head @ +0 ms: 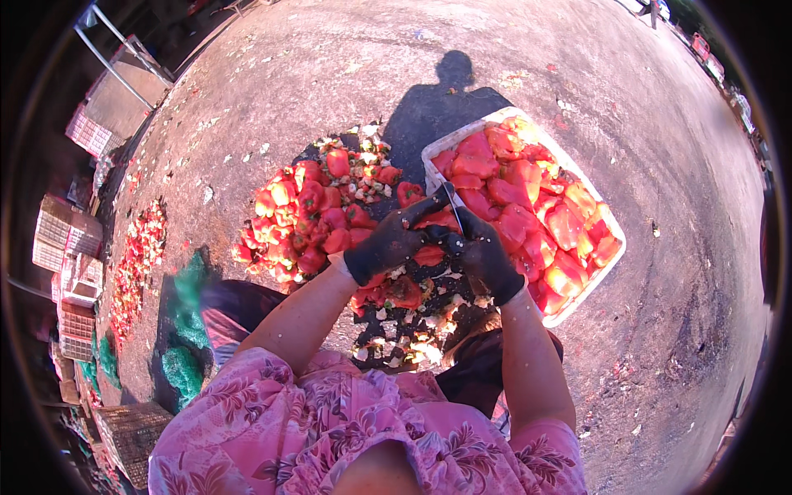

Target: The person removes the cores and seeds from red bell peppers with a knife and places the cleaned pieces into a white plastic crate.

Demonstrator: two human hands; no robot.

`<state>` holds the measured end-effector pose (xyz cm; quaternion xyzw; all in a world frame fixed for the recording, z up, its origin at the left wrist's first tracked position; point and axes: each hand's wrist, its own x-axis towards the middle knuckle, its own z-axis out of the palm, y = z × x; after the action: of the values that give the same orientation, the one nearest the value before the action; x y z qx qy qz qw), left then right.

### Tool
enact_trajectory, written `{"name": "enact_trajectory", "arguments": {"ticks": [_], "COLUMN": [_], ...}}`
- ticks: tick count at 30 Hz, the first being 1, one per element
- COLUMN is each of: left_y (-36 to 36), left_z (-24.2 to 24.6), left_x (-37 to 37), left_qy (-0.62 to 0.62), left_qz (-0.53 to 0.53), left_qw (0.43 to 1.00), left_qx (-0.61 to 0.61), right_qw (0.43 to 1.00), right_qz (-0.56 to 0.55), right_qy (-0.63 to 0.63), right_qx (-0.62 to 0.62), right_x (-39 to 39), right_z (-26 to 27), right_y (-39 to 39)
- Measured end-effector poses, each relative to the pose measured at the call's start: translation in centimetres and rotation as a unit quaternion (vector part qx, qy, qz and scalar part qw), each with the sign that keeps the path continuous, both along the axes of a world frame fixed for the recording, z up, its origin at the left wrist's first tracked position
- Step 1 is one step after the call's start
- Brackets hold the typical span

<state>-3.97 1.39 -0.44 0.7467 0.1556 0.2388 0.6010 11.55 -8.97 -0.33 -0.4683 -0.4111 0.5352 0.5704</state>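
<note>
Both hands wear dark gloves and meet in front of me, at the near left side of a white plastic crate (603, 278) heaped with red bell peppers (520, 185). My left hand (396, 238) is closed around a red bell pepper (440, 219), partly hidden by the fingers. My right hand (486, 253) grips a knife (456, 204); its narrow blade points up and away beside the left fingertips, and its handle is hidden. Left of the hands, whole red peppers (309, 216) lie piled on the ground. Pale cores and scraps (365, 167) lie beyond them, with more trimmings (427, 340) below the hands.
Green mesh sacks (185, 334) lie on the ground to my left. Past them runs a strip of red and pale scraps (139, 266). Stacked crates (65, 235) and a woven-looking container (133, 433) stand along the left edge. A person (653, 12) is far off at the upper right.
</note>
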Motion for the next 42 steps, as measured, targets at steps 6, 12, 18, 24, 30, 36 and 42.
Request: {"name": "enact_trajectory", "arguments": {"ticks": [6, 12, 18, 24, 30, 36, 42], "left_y": [0.0, -0.8, 0.2, 5.2, 10.1, 10.2, 11.2], "left_z": [2.2, 1.7, -0.8, 0.0, -0.5, -7.5, -11.8], "left_x": [0.0, 0.5, 0.3, 3.1, 13.5, 22.6, 25.9], "left_qy": [0.036, -0.073, -0.058, -0.018, -0.087, 0.217, 0.26], "left_qz": [-0.051, 0.007, 0.111, 0.235, 0.246, 0.101, -0.081], "left_qw": [0.956, 0.893, 0.953, 0.962, 0.912, 0.845, 0.919], "left_qx": [-0.285, -0.444, -0.276, -0.139, 0.318, 0.479, 0.285], "right_qw": [0.988, 0.957, 0.956, 0.677, 0.789, 0.797, 0.828], "right_qz": [0.036, -0.061, -0.276, 0.146, 0.204, 0.182, 0.16], "right_qy": [0.144, 0.282, 0.069, -0.707, -0.579, -0.569, -0.521], "right_qx": [-0.044, -0.013, -0.069, 0.143, -0.032, -0.092, -0.134], "right_x": [0.0, -0.3, 2.3, -0.2, -1.7, -2.4, -1.5], "right_z": [2.9, -0.1, -2.9, -10.9, -3.1, -3.7, -4.3], "right_y": [-0.4, 0.5, 1.6, -1.5, -3.1, -2.7, -3.4]}}
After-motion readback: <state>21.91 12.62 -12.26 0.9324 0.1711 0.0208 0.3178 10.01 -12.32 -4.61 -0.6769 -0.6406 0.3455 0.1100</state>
